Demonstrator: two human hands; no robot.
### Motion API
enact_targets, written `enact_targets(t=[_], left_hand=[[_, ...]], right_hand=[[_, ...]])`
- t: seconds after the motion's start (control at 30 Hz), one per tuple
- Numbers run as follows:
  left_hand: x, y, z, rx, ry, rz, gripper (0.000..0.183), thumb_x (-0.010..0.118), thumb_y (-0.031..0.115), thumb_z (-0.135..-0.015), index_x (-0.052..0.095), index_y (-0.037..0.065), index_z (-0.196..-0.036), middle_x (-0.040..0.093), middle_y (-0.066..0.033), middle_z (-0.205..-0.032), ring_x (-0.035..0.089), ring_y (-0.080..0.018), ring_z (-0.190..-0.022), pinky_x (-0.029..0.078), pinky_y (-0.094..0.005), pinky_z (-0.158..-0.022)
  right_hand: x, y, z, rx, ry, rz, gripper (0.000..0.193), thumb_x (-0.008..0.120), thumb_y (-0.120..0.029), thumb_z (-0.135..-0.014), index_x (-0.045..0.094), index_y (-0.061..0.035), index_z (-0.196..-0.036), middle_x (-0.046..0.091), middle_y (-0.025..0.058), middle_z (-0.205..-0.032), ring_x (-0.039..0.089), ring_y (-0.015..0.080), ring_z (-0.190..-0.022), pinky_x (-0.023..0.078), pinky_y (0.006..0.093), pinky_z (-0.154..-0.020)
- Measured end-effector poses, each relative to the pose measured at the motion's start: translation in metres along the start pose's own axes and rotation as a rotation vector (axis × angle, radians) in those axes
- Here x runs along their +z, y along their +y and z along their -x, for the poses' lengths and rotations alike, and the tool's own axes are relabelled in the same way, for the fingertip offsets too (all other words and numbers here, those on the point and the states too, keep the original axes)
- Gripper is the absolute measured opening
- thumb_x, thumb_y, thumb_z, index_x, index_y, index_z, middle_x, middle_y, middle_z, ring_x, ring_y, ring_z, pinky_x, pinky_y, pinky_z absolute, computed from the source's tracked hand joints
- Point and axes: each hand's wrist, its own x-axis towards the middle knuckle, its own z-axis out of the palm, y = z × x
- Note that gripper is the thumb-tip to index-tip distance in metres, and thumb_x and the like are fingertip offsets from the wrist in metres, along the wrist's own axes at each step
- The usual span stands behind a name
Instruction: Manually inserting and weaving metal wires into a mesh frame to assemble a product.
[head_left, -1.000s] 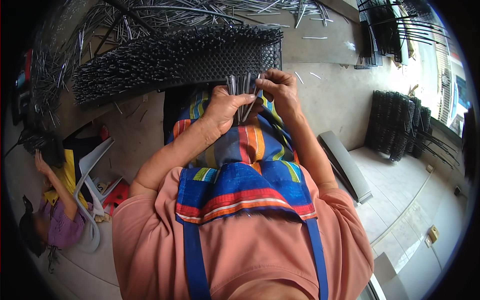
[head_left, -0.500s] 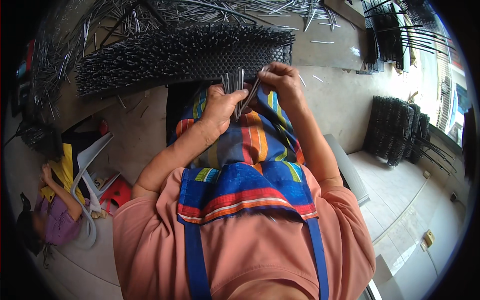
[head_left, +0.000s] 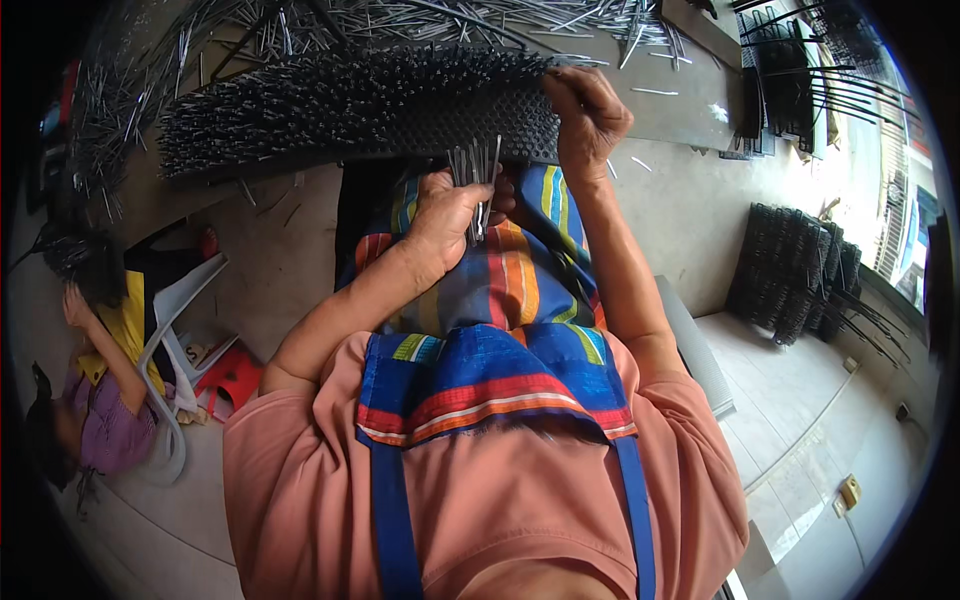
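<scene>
Over my lap, my left hand (head_left: 445, 218) is closed around a small bunch of thin grey metal strips (head_left: 478, 165), which point upward out of the grip. A long black perforated panel (head_left: 455, 125) lies just beyond my knees. Dense rows of thin dark strips (head_left: 275, 112) stand in its holes over the left and far parts, while bare holes show towards the near right. My right hand (head_left: 592, 112) is at the panel's right end with its fingers pinched together. Whatever those fingers hold is hidden.
A heap of loose metal strips (head_left: 390, 28) covers the worktable beyond the panel. Black wire racks (head_left: 785, 275) are stacked on the floor at right, with more black rods (head_left: 845, 80) at upper right. A person in purple (head_left: 120, 425) sits at left beside a red bag (head_left: 230, 380).
My right hand has moved up and away from the bunch to the panel's far right end. My left hand keeps its hold on the strips over my lap.
</scene>
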Motion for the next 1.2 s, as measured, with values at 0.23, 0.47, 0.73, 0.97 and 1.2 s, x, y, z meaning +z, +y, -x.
enact_targets(t=[0.23, 0.47, 0.73, 0.97, 1.2], left_hand=[[0.001, 0.003, -0.001, -0.021, -0.034, 0.023, 0.021, 0.057, -0.006, -0.083, 0.065, -0.003, -0.103, 0.071, -0.0146, -0.092, 0.070, -0.0223, -0.076, 0.057, -0.0314, -0.066], [0.001, 0.003, -0.004, -0.036, -0.025, 0.065, 0.021, 0.058, -0.007, -0.083, 0.065, -0.003, -0.103, 0.071, -0.0154, -0.093, 0.070, -0.0235, -0.078, 0.058, -0.0334, -0.070], [0.003, 0.001, -0.013, 0.006, 0.024, 0.163, 0.020, 0.059, -0.011, -0.079, 0.065, -0.004, -0.097, 0.070, -0.0153, -0.087, 0.070, -0.0242, -0.072, 0.059, -0.0336, -0.065], [0.002, 0.004, -0.016, -0.026, 0.023, 0.203, 0.019, 0.060, -0.012, -0.078, 0.065, -0.005, -0.095, 0.070, -0.0162, -0.088, 0.070, -0.0258, -0.073, 0.059, -0.0344, -0.066], [0.009, 0.010, -0.019, 0.031, -0.057, 0.156, 0.023, 0.060, -0.007, -0.083, 0.064, -0.001, -0.105, 0.071, -0.0140, -0.091, 0.071, -0.0244, -0.077, 0.058, -0.0350, -0.069]], right_hand=[[0.004, -0.008, -0.004, -0.078, -0.056, 0.169, 0.011, 0.070, 0.009, -0.075, 0.070, 0.0034, -0.084, 0.067, 0.0060, -0.081, 0.061, 0.0102, -0.075, 0.049, 0.0219, -0.068], [0.006, 0.005, 0.004, -0.069, -0.126, 0.254, 0.013, 0.072, 0.007, -0.073, 0.070, 0.0019, -0.084, 0.067, 0.0065, -0.078, 0.062, 0.0122, -0.072, 0.049, 0.0235, -0.065], [0.016, -0.001, -0.005, -0.087, -0.099, 0.380, 0.011, 0.076, -0.001, -0.072, 0.072, -0.0020, -0.082, 0.065, 0.0076, -0.072, 0.063, 0.0150, -0.063, 0.049, 0.0258, -0.060], [0.009, 0.002, -0.001, -0.112, -0.194, 0.558, 0.012, 0.076, -0.006, -0.073, 0.071, -0.0022, -0.083, 0.063, 0.0098, -0.070, 0.061, 0.0171, -0.059, 0.047, 0.0264, -0.057], [-0.001, -0.022, 0.015, 0.529, -0.303, 0.157, 0.011, 0.075, -0.009, -0.077, 0.068, -0.0004, -0.075, 0.060, 0.0009, -0.063, 0.053, 0.0081, -0.057, 0.040, 0.0251, -0.051]])
